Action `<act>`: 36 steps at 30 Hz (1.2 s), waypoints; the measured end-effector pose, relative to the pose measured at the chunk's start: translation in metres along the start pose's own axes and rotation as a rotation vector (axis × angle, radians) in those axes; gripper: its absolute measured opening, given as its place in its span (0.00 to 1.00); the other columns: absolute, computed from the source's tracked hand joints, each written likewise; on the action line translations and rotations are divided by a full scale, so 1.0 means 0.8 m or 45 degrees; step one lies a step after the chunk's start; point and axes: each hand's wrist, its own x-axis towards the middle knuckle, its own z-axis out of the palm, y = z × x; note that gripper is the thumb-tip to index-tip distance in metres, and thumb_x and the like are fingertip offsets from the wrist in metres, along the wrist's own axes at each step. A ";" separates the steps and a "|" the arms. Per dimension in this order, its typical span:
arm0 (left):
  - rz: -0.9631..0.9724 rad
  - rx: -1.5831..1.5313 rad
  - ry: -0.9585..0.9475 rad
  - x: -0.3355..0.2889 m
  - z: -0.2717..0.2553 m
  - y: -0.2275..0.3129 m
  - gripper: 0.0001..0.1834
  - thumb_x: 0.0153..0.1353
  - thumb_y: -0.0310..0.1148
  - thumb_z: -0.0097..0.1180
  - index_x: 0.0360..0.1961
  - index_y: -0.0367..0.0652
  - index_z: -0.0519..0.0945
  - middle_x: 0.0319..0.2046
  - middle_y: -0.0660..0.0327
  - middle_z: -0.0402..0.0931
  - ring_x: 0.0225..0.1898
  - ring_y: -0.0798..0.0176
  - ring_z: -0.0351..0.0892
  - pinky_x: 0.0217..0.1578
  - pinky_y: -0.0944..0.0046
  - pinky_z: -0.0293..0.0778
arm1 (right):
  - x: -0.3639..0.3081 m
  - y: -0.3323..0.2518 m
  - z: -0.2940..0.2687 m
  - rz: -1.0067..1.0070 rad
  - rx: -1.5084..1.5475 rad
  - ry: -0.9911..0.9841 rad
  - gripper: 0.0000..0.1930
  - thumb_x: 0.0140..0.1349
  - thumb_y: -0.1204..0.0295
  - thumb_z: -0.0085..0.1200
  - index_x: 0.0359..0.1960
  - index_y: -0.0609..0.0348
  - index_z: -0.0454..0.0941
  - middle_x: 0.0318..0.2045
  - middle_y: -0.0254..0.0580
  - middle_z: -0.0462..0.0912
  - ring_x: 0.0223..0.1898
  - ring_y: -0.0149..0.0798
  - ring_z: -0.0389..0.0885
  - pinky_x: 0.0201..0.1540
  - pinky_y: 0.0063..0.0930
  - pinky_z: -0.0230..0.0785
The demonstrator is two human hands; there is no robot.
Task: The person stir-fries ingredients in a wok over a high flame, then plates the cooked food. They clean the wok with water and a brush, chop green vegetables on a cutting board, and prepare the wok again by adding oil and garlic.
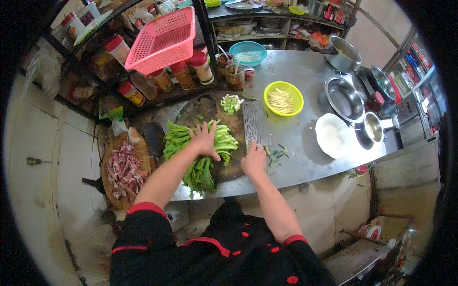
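My left hand (204,141) lies with its fingers spread over a bunch of leafy green vegetables (226,142), the pale stalks pointing right and the leaves trailing left and toward me. Under the bunch is a dark, worn round chopping board (229,169). My right hand (254,159) is closed at the near end of a cleaver (256,123); the handle is hidden by the fingers. The broad blade lies flat along the board's right edge, pointing away from me. Cut pale-green pieces (231,103) sit in a small pile at the far side of the board.
A yellow-green bowl (299,102) of pale strips stands beyond the cleaver. Right of it are a white bowl (332,135), a steel basin (344,99) and a pot (344,55). Chopped meat covers a second board (107,183) at left. A pink basket (191,40) rests above seasoning jars.
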 end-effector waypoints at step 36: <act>-0.204 -0.373 0.310 -0.008 0.035 -0.007 0.43 0.40 0.38 0.65 0.58 0.35 0.59 0.51 0.50 0.67 0.54 0.47 0.64 0.54 0.43 0.60 | 0.031 -0.047 -0.042 -0.146 0.173 -0.425 0.08 0.56 0.76 0.41 0.35 0.66 0.60 0.23 0.64 0.77 0.26 0.64 0.77 0.30 0.53 0.69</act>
